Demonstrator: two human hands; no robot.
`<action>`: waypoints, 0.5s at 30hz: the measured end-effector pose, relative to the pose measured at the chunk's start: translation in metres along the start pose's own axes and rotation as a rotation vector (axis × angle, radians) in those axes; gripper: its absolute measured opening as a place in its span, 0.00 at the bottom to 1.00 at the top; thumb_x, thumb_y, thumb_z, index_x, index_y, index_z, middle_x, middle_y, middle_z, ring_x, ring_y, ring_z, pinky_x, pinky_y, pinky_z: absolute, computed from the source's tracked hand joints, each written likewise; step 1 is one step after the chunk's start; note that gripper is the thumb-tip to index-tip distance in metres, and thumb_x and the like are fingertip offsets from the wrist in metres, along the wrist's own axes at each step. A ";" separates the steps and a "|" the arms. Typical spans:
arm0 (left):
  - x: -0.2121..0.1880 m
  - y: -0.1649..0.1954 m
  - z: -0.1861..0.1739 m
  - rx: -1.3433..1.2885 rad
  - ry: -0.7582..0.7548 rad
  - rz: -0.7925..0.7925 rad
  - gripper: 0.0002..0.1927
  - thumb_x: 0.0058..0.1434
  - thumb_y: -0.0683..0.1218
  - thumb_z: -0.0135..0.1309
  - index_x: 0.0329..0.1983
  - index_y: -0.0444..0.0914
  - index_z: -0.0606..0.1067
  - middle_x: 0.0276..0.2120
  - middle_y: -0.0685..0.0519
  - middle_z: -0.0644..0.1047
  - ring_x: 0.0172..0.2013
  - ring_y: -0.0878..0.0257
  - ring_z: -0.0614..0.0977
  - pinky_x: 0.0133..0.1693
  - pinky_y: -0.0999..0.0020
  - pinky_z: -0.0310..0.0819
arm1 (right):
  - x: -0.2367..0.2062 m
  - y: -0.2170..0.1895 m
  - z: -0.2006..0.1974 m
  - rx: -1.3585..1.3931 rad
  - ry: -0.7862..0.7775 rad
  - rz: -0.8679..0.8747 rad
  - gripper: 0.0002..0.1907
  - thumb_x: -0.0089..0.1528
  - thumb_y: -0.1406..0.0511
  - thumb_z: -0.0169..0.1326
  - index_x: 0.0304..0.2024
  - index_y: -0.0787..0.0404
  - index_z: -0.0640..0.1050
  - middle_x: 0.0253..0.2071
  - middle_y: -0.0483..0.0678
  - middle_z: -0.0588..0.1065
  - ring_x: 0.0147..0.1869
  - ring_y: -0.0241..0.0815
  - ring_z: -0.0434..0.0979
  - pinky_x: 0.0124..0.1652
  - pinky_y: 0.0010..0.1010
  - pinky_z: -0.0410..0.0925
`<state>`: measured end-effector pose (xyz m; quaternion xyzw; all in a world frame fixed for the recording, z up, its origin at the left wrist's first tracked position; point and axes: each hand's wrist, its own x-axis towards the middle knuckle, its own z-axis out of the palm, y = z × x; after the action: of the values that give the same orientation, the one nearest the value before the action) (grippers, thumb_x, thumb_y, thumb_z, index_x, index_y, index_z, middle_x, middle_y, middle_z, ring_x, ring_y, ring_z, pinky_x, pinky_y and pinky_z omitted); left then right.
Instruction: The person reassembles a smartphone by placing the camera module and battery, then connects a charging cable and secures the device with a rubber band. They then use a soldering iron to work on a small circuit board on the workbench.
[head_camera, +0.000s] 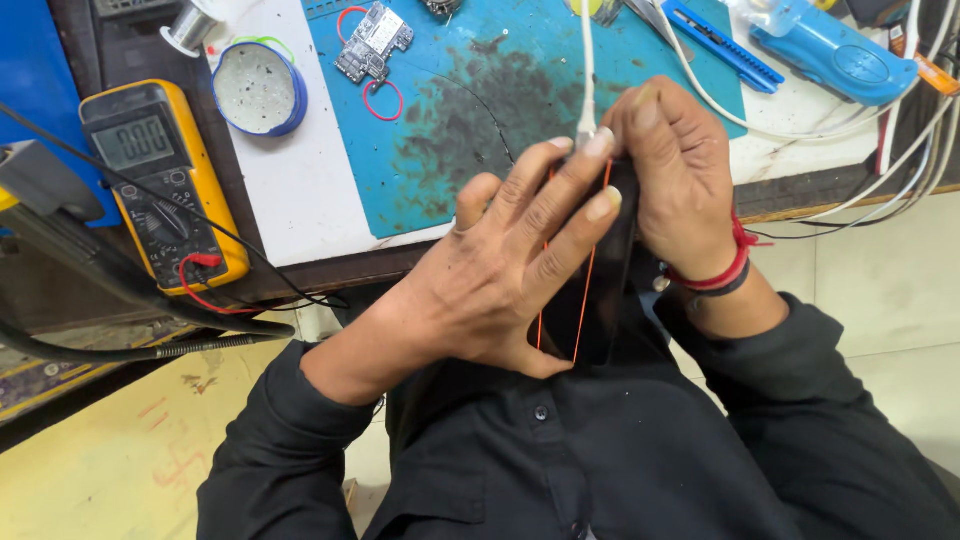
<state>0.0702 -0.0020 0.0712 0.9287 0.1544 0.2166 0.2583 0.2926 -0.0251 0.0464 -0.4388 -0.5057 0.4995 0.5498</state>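
Black shirt below, both my hands grip the dark phone (592, 300): left hand (500, 270) steadies it, right hand (672, 175) should seat the white cable (587, 70) squarely.

One head-worn camera looks steeply down, close over the lap, with the workbench edge (330, 262) crossing the frame's upper half.

The phone (590, 300) sits between the left hand (500, 280) and the right hand (680, 180), with a cable (587, 60) plugged into its far end. Behind the hands lies the work mat (450, 150) on the table (300, 200), and a circuit board (372, 42) rests on the mat. Left of the mat are a round tin (260, 88) and, further left, a meter (160, 180).
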 end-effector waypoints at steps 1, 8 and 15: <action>0.000 -0.001 -0.001 0.006 -0.004 -0.030 0.71 0.39 0.68 0.74 0.76 0.33 0.51 0.76 0.32 0.50 0.74 0.34 0.58 0.69 0.47 0.45 | -0.003 -0.002 0.001 0.008 -0.001 0.016 0.15 0.77 0.58 0.46 0.46 0.65 0.71 0.41 0.40 0.72 0.45 0.27 0.67 0.48 0.19 0.63; -0.005 -0.011 0.000 0.165 0.039 -0.144 0.67 0.50 0.72 0.70 0.80 0.35 0.49 0.77 0.29 0.48 0.79 0.40 0.53 0.72 0.45 0.41 | -0.043 -0.004 0.001 0.157 -0.045 0.347 0.19 0.68 0.66 0.55 0.60 0.69 0.73 0.51 0.42 0.78 0.52 0.28 0.75 0.51 0.24 0.71; -0.033 -0.015 0.029 0.105 0.431 -0.207 0.62 0.61 0.76 0.64 0.78 0.34 0.48 0.77 0.33 0.49 0.79 0.46 0.52 0.73 0.52 0.40 | -0.004 -0.037 -0.116 -0.529 0.461 -0.005 0.09 0.68 0.70 0.59 0.50 0.69 0.79 0.39 0.48 0.76 0.41 0.40 0.75 0.40 0.32 0.66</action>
<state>0.0528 -0.0147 0.0301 0.8525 0.3114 0.3736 0.1917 0.4123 -0.0311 0.0705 -0.6661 -0.4813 0.2377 0.5179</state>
